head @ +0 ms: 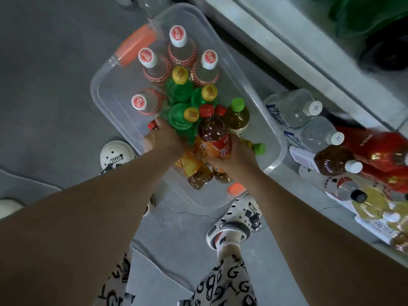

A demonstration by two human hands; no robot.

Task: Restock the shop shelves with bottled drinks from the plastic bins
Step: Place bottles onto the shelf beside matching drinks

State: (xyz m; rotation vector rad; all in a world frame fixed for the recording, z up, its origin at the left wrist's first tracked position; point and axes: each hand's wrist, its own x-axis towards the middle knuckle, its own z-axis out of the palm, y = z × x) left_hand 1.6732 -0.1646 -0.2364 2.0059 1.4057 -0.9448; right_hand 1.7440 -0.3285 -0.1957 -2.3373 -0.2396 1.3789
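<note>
1. Head view: a grey concrete floor [55,85] with a thin crack near the person's feet; a pale shelf [287,34] runs along the right side.
2. One clear plastic bin [103,69] stands on the floor just beside the shelf, with two orange handles [136,44], one at each end.
3. In the bin stand four clear bottles [177,34] with white-and-red caps, three green bottles [180,75] with yellow caps and one green-capped tea bottle [237,104]; a second green cap shows lower right, and more bottles lie beneath the hands.
4. The right hand [238,153] grips a brown drink bottle [212,129] with a red cap and orange label, upright over the bin's near end.
5. The left hand [163,138] reaches down among the bottles beside a red cap; its fingers are hidden, so its grip cannot be told.
6. On the low shelf lie two water bottles [293,107] and one brown white-capped bottle [333,160] among packets.
7. Two white clogs [238,219] flank the bin.
</note>
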